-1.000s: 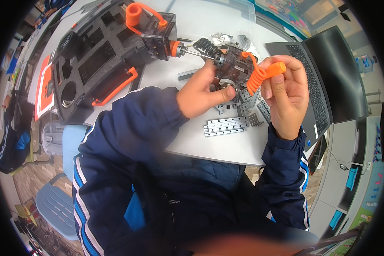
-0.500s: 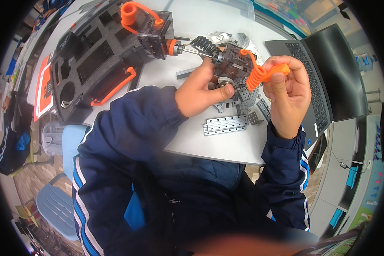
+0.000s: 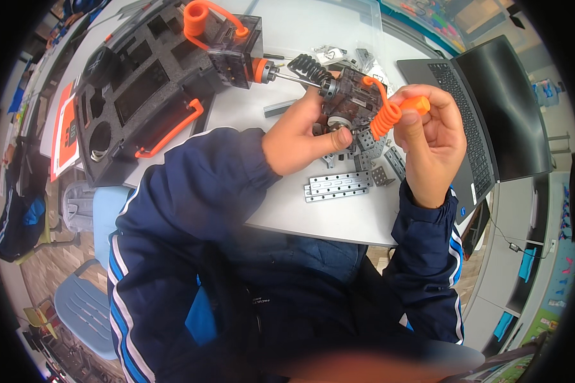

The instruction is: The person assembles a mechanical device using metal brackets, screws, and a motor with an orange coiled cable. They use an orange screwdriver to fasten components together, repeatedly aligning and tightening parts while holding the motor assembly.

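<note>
My left hand (image 3: 298,135) is wrapped round the underside of a mechanical assembly, its thumb beside a pale round wheel (image 3: 338,121). A dark see-through motor box (image 3: 354,92) sits at the assembly's near end. From there a thin metal shaft (image 3: 295,79) runs to a second see-through box (image 3: 236,52) with an orange coiled cable (image 3: 195,19). Between finger and thumb, my right hand (image 3: 433,137) pinches an orange plug (image 3: 416,105). The plug's coiled cord (image 3: 385,120) leads back to the nearer box. Part of the left fingers is hidden behind the assembly.
Perforated metal strips (image 3: 338,185) and small brackets lie on the white table (image 3: 275,207) below the assembly. To the left is a black case (image 3: 140,96) with a foam insert and orange handle (image 3: 172,131). An open laptop (image 3: 492,115) stands on the right.
The orange plug has turned slightly between my right fingers, its end now facing more toward me. The assembly has shifted a little to the right; my left hand has hardly moved.
</note>
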Demonstrator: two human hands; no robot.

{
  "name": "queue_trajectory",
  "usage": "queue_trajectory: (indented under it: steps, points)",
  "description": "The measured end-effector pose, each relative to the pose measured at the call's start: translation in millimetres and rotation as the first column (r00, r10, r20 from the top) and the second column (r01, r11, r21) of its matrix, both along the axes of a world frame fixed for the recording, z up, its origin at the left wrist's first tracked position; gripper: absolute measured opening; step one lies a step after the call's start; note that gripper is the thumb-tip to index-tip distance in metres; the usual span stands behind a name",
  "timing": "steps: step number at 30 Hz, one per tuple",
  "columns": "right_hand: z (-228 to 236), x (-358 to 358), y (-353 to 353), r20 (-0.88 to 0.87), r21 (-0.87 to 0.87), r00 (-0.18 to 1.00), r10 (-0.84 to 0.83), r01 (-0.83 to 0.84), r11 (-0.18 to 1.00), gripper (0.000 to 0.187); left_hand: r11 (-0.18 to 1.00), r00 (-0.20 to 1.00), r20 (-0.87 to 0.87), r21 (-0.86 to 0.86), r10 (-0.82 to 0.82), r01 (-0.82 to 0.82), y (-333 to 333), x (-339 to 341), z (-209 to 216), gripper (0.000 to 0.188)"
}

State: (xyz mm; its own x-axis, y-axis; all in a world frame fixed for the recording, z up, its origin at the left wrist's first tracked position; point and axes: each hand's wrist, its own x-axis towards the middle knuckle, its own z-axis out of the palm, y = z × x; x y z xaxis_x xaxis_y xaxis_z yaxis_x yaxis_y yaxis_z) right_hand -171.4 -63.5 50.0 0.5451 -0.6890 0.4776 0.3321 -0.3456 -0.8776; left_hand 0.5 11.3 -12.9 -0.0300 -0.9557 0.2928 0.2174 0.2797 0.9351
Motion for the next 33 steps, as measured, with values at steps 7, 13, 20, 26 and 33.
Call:
queue_trajectory:
  steps: [7, 13, 20, 26, 33]
  points:
    - [1.2, 2.0, 5.2, 0.011, -0.024, 1.000, 0.006, -0.006, 1.000, 0.025, 1.000, 1.000, 0.018, -0.009, 0.008, -0.008, -0.3, 0.2, 0.7, 0.068]
    - [-0.9, 2.7, 5.5, 0.018, -0.038, 1.000, 0.008, -0.007, 0.999, 0.026, 0.999, 0.999, 0.035, -0.021, 0.028, -0.028, -0.5, -0.3, -0.6, 0.068]
    - [-0.3, 0.9, 2.0, -0.011, -0.066, 1.000, -0.006, 0.005, 0.998, 0.028, 1.000, 0.998, 0.064, 0.006, 0.013, -0.014, -0.8, 1.7, -0.9, 0.074]
    - [-0.2, 0.6, 1.0, -0.017, -0.006, 1.000, 0.021, -0.021, 1.000, 0.028, 1.000, 0.999, 0.037, -0.008, 0.019, -0.018, -0.7, 0.5, -1.2, 0.072]
    - [-1.4, -0.3, 0.9, 0.008, 0.043, 0.999, 0.053, -0.053, 0.998, 0.026, 1.000, 1.000, -0.012, -0.017, -0.022, 0.022, -0.9, -0.5, 0.3, 0.071]
